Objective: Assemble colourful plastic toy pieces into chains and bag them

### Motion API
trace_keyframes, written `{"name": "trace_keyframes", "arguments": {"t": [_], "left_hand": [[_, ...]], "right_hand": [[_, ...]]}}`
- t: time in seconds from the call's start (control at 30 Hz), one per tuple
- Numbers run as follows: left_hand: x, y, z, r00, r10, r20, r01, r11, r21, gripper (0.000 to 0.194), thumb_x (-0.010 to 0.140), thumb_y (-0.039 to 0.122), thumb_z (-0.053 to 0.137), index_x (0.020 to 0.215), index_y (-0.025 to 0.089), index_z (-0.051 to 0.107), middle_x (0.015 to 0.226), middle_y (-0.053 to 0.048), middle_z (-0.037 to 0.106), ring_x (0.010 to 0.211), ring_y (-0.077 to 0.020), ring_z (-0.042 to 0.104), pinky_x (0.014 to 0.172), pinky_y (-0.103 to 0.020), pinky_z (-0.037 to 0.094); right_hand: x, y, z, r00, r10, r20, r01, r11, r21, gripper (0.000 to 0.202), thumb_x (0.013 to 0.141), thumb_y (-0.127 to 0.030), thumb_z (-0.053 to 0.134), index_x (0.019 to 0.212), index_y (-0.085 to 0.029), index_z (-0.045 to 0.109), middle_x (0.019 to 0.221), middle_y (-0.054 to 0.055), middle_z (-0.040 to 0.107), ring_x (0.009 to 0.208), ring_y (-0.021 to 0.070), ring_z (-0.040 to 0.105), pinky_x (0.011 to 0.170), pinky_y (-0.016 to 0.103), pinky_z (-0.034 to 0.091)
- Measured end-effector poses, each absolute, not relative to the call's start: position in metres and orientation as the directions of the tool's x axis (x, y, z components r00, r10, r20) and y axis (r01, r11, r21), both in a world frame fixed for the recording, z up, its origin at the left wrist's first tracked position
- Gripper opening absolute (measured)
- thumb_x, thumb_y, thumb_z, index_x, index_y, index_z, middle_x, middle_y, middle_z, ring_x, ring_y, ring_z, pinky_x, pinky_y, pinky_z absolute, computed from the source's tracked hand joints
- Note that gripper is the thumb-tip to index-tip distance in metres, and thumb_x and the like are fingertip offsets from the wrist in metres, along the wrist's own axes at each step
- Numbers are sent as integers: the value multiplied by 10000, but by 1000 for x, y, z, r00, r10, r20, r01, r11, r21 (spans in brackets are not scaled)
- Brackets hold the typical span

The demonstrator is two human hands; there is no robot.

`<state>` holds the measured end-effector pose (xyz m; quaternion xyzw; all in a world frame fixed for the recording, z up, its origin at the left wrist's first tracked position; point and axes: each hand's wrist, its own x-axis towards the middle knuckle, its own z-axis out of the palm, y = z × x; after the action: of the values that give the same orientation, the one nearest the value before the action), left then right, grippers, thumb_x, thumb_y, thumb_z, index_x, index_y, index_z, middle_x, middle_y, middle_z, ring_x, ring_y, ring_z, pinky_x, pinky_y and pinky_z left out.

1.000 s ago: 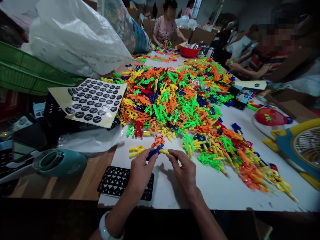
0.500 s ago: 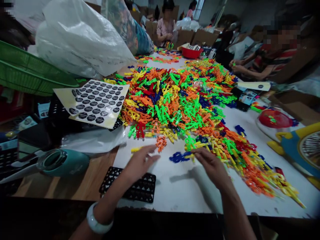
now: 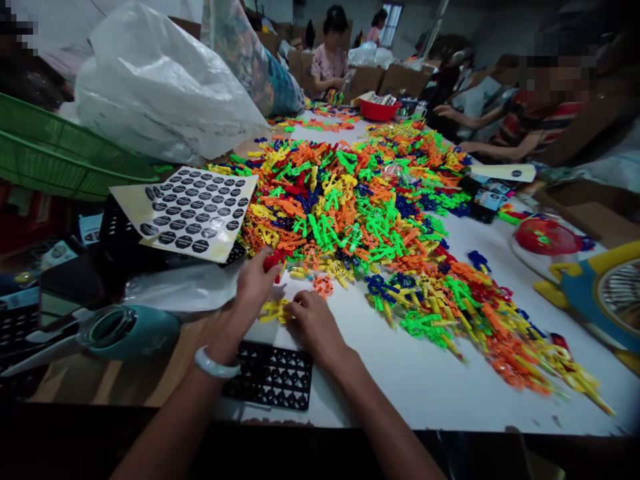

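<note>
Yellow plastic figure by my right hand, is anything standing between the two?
Nothing visible: the right hand has its fingertips at the right end of the yellow plastic figure; whether they touch is unclear. The left hand is beyond, at a red plastic figure.

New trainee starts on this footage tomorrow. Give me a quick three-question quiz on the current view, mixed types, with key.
1. True or false: the pale bracelet is on the wrist of the left hand.

2. Multiple choice: the fingertips of the right hand are at a toy figure of which colour?
A) green
B) yellow
C) dark blue

3. Short answer: which perforated thing lies between the two forearms?

Key:
1. True.
2. B; they are at the end of the yellow figure.
3. The black tray.
</note>
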<state>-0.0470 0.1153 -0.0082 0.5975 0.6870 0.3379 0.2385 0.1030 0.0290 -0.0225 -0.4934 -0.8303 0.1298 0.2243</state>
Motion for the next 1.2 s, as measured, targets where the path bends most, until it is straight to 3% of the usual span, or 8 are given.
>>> {"name": "trace_keyframes", "arguments": {"t": [0.13, 0.33, 0.47, 0.57, 0.7, 0.9, 1.07, 1.2], "left_hand": [[-63, 91, -8, -174, 985, 24, 487, 65, 871, 294, 791, 458, 566, 851, 173, 608, 720, -1, 634, 661, -151, 581, 608, -254, 456], [-44, 61, -13, -207, 963, -173, -42, 168, 985, 380, 669, 453, 726, 879, 158, 613, 741, -3, 675, 667, -133, 621, 639, -247, 505], [-42, 49, -12, -202, 943, -266, -188, 229, 955, 331, 694, 415, 722, 882, 165, 614, 763, -8, 683, 683, -139, 650, 633, -263, 543], [-41, 40, -11, -226, 939, -258, -256, 198, 946, 328, 691, 403, 735, 877, 166, 606, 781, -2, 676, 691, -140, 655, 622, -263, 553], [-30, 28, -9, -222, 957, -188, -296, 118, 948, 324, 719, 398, 720, 901, 159, 601, 856, -22, 693, 749, -142, 667, 708, -273, 554], [-15, 16, -10, -221, 973, -70, -143, 39, 989, 228, 806, 386, 645, 911, 191, 589, 918, -20, 696, 860, -163, 667, 806, -311, 540], [-13, 9, -10, -268, 963, -8, -18, 3, 1000, 212, 812, 395, 623, 920, 216, 595, 932, -21, 697, 894, -186, 672, 809, -318, 543], [-9, 6, -9, -292, 956, -12, -24, 5, 1000, 196, 825, 390, 612, 927, 224, 586, 937, -14, 694, 901, -181, 668, 830, -327, 539]], "right_hand": [[124, 46, -13, -334, 913, 236, 788, 408, -462, 197, 861, -156, 599, 1038, -184, 678, 1030, 83, 639, 971, 208, 552, 863, 312, 429], [114, 93, -18, -208, 959, 193, 912, 262, -315, 127, 836, -132, 585, 943, -139, 653, 1010, 139, 646, 964, 256, 547, 847, 364, 421], [119, 83, -16, -178, 953, 244, 844, 275, -460, 73, 852, -172, 560, 893, -153, 618, 955, 114, 644, 928, 245, 553, 838, 362, 426], [129, 47, -8, -113, 968, 224, 677, 240, -696, 118, 908, -242, 504, 960, -177, 587, 892, 49, 646, 804, 180, 574, 732, 287, 450], [132, 2, -2, -112, 990, 91, 384, 127, -915, 163, 919, -310, 503, 938, -194, 616, 801, -1, 645, 681, 126, 565, 629, 222, 440], [127, -10, -10, -11, 997, 73, 312, 73, -947, 176, 882, -330, 559, 890, -186, 660, 751, 0, 646, 641, 124, 553, 605, 229, 442], [128, -10, -12, -30, 998, -50, 103, -47, -994, 215, 878, -374, 559, 855, -175, 639, 689, 2, 639, 585, 129, 562, 554, 237, 482], [124, -16, -17, 68, 990, 126, 241, 106, -965, 151, 889, -312, 566, 935, -192, 646, 805, 24, 664, 685, 145, 598, 654, 265, 511]]}}
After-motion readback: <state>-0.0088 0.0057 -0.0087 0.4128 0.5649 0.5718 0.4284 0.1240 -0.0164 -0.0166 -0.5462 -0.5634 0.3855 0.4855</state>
